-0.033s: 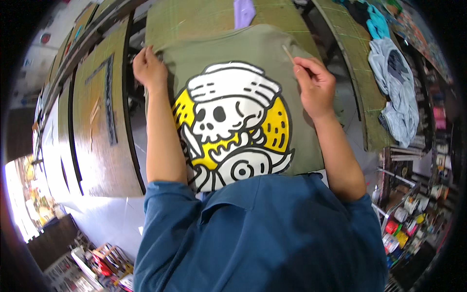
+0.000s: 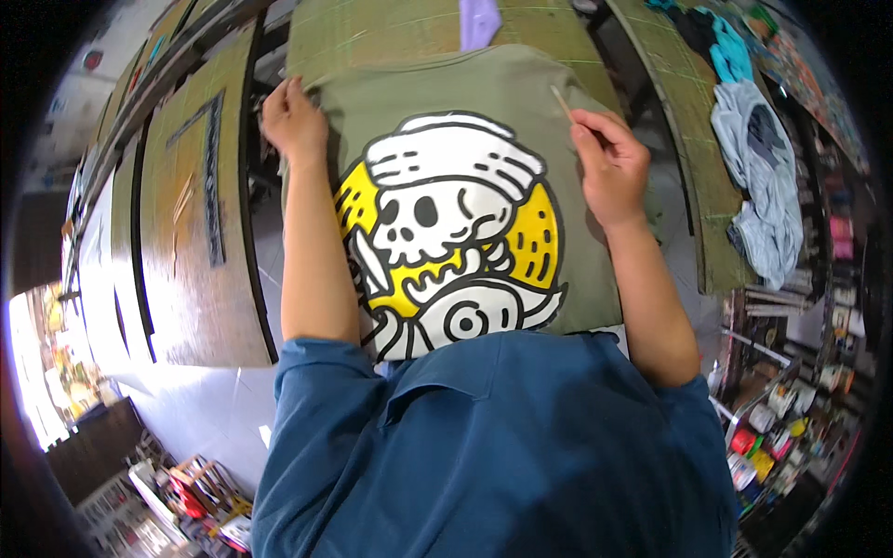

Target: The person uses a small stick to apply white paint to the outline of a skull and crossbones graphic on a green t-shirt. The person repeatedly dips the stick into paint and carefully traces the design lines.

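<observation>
An olive-green T-shirt (image 2: 586, 270) lies spread on a board before me. Its print shows a white skull (image 2: 437, 219) in a white cap, with black outlines and yellow patches. Between the thumb and fingers of my right hand (image 2: 612, 172) is a thin wooden stick (image 2: 563, 102), its tip angled up and left over the shirt's upper right. My left hand (image 2: 296, 123) is at the shirt's upper left edge, fingers curled together. What those fingers grip, if anything, is hidden. The shirt's lower edge disappears behind my blue top (image 2: 530, 409).
Long boards stand on both sides, the left board (image 2: 186, 307) marked with dark tape. A purple cloth strip (image 2: 479, 23) lies beyond the collar. Crumpled light-blue clothing (image 2: 763, 186) rests on the right board (image 2: 670, 102). Paint containers (image 2: 749, 442) crowd the lower right.
The whole view has shifted slightly, so the shirt and both hands appear a little farther right. The right hand keeps its hold on the stick.
</observation>
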### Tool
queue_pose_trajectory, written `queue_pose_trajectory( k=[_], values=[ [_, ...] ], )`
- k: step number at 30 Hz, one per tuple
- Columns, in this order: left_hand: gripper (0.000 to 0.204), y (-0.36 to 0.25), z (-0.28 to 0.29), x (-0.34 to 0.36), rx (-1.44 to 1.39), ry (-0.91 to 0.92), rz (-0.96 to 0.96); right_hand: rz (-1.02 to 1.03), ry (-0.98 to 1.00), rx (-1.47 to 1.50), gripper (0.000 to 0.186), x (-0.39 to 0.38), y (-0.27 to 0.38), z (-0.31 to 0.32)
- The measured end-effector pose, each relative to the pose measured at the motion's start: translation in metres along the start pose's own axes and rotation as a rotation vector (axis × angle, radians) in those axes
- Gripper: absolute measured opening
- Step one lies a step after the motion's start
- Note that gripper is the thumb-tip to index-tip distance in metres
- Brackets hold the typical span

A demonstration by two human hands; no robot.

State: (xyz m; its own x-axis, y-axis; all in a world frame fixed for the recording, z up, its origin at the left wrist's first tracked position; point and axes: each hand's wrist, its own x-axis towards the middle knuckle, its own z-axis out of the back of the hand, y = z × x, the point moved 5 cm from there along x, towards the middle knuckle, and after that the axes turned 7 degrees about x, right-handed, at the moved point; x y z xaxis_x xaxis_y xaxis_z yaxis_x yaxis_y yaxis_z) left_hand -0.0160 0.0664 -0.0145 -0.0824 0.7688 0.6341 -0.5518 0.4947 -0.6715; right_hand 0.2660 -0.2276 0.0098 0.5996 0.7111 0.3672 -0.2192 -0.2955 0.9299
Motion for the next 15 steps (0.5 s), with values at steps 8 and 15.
queue_pose_trajectory(
  k=[8, 15],
  values=[
    [0.020, -0.012, -0.003, -0.006, -0.191, 0.098, 0.197, -0.008, 0.019, 0.026, 0.014, 0.002, 0.000, -0.002],
    [0.021, 0.004, -0.010, -0.001, -0.134, 0.169, 0.244, -0.103, 0.035, -0.019, 0.016, 0.002, -0.005, 0.004]
  ],
)
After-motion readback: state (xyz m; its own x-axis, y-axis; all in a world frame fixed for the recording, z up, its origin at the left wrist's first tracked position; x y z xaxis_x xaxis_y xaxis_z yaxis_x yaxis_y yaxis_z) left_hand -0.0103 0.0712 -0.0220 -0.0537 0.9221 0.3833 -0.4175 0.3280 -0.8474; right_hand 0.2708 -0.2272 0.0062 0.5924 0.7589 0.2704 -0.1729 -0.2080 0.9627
